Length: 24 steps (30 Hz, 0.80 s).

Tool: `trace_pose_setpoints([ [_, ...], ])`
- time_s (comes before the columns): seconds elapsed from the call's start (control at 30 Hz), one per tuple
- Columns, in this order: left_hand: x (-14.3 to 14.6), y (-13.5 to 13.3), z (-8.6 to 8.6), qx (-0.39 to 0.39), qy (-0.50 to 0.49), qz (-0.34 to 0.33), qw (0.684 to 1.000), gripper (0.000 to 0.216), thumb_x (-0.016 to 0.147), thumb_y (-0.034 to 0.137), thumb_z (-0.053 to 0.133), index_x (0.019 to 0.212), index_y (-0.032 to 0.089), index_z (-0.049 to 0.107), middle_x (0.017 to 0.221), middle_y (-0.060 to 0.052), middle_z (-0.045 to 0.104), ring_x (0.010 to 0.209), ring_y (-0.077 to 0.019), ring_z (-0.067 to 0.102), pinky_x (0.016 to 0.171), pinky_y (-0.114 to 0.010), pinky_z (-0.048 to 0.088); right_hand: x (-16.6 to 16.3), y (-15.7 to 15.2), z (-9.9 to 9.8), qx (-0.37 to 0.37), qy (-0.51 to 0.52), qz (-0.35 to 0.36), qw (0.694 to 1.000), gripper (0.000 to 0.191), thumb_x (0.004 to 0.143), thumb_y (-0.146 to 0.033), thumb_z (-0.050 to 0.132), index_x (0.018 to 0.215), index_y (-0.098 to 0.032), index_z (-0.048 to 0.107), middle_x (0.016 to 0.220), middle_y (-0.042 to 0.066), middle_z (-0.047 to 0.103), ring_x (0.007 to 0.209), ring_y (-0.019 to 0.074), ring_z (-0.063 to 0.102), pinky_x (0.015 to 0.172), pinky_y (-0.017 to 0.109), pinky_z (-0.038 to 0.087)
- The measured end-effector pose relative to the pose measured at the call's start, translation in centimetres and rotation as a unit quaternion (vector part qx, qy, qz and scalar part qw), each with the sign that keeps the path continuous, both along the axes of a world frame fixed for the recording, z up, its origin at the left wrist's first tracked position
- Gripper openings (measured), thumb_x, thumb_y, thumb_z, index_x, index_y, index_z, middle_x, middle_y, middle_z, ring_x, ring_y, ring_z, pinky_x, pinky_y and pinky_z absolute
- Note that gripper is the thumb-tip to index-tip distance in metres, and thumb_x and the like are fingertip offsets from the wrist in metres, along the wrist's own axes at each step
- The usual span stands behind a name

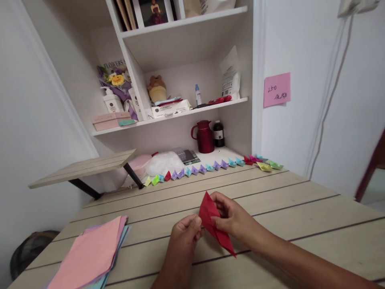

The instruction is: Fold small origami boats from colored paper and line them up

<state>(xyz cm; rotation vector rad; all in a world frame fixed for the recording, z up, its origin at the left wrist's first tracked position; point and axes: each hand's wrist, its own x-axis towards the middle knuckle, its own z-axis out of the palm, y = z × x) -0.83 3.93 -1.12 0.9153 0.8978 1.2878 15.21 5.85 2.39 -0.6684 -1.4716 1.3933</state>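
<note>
A red sheet of origami paper [212,220], folded into a pointed diamond-like shape, is held just above the slatted table. My right hand [230,214] grips it from the right, thumb on the near face and fingers behind. At its left edge my left hand [187,230] pinches the paper between thumb and curled fingers. One tip of the paper points up and away, the other down to the right. The fingers behind the paper are partly hidden.
A stack of coloured paper [90,253] lies at the table's left. Small folded paper boats [202,168] line the back edge. A raised wooden stand [87,166] is at the back left. A red jug [205,137] stands under the shelf [180,114].
</note>
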Motion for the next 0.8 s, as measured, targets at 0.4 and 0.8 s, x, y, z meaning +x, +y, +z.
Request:
trace_pose_setpoints([
  [0.4, 0.4, 0.2, 0.6, 0.02, 0.218, 0.006, 0.976, 0.015, 0.067, 0.029, 0.068, 0.071, 0.015, 0.068, 0.058, 0.0, 0.059, 0.05, -0.0129, 0.054, 0.05, -0.024, 0.037, 0.5, 0.9, -2.7, 0.069, -0.215, -0.051, 0.973, 0.016, 0.063, -0.014, 0.057, 0.067, -0.022, 0.044, 0.055, -0.008, 0.045, 0.051, 0.0102, 0.037, 0.047, 0.023, 0.027],
  [0.8, -1.5, 0.3, -0.3, 0.114, 0.303, 0.05, 0.945, 0.026, 0.079, 0.013, 0.052, 0.097, 0.019, 0.069, 0.091, -0.002, 0.055, 0.063, -0.0104, 0.05, 0.062, -0.025, 0.046, 0.0, 0.7, -3.7, 0.163, -0.321, -0.072, 0.93, 0.019, 0.062, -0.009, 0.048, 0.071, -0.023, 0.039, 0.064, -0.006, 0.045, 0.061, 0.0136, 0.041, 0.058, 0.025, 0.031],
])
